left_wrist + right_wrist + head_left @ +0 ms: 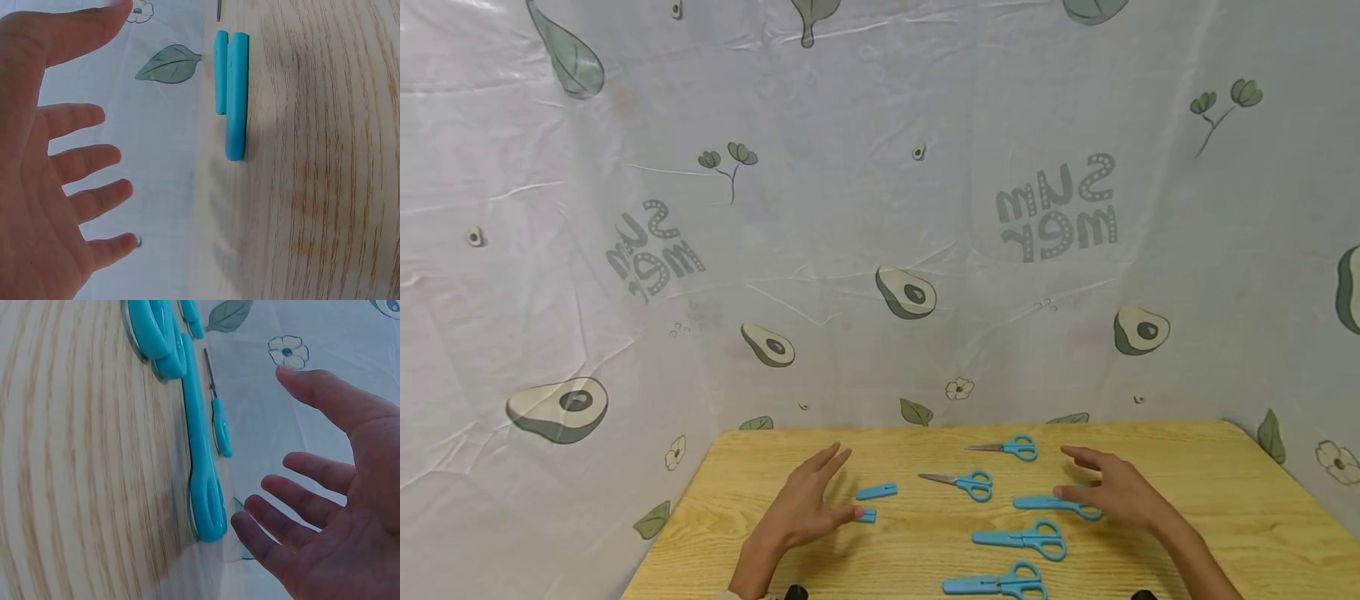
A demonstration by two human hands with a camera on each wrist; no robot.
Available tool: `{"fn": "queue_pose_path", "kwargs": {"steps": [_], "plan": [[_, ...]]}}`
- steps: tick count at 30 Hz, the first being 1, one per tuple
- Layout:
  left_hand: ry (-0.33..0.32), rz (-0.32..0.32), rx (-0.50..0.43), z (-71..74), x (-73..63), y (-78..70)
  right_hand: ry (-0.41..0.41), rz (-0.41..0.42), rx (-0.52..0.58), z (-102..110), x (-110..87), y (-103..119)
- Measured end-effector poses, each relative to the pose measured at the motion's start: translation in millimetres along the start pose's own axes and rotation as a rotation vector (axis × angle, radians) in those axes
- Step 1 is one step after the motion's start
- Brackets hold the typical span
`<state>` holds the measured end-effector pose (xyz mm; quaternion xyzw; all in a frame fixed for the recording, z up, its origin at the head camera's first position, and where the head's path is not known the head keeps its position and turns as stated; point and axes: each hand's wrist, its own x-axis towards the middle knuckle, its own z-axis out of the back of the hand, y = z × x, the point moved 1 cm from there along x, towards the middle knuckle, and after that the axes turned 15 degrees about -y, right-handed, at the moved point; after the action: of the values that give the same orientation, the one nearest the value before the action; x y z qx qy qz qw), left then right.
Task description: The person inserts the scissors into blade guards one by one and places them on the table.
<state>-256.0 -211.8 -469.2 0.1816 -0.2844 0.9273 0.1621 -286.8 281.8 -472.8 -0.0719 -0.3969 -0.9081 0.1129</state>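
My left hand [805,504] hovers with spread fingers above the left part of the table, holding nothing. Two blue scissor covers [877,492] lie just right of it; in the left wrist view the covers [237,94] appear side by side. On the right, my empty right hand [1120,490] is held over a pair of covered blue scissors [1037,502], whose handle it partly hides in the head view. Two uncovered scissors [976,485] with bare metal blades lie between the hands and farther back. Two more covered pairs [1048,540] lie nearer the front.
The light wooden table [1210,492] carries everything. Behind it and along both sides hangs a pale plastic sheet [835,208] printed with avocados, leaves and lettering.
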Motion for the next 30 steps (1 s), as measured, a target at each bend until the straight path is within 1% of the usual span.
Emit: {"fn": "queue_pose_path", "kwargs": {"steps": [5, 9, 17, 25, 30], "plan": [[0.023, 0.015, 0.0, -1.6, -0.3, 0.7, -0.003, 0.01, 0.059, -6.7, -0.8, 4.2], [0.036, 0.027, -0.002, -3.7, -0.2, 0.6, 0.001, 0.011, 0.08, -11.5, 1.0, 8.8], [0.03, 0.024, 0.012, -6.6, 2.1, -1.4, -0.013, 0.052, 0.08, -18.2, 4.7, 18.8], [0.017, 0.011, 0.035, -7.4, 3.3, -2.4, 0.001, 0.035, 0.096, -21.3, 7.4, 20.7], [0.011, 0.0, 0.036, -8.5, 2.9, -2.8, 0.006, 0.042, 0.097, -24.4, 8.1, 20.2]]}}
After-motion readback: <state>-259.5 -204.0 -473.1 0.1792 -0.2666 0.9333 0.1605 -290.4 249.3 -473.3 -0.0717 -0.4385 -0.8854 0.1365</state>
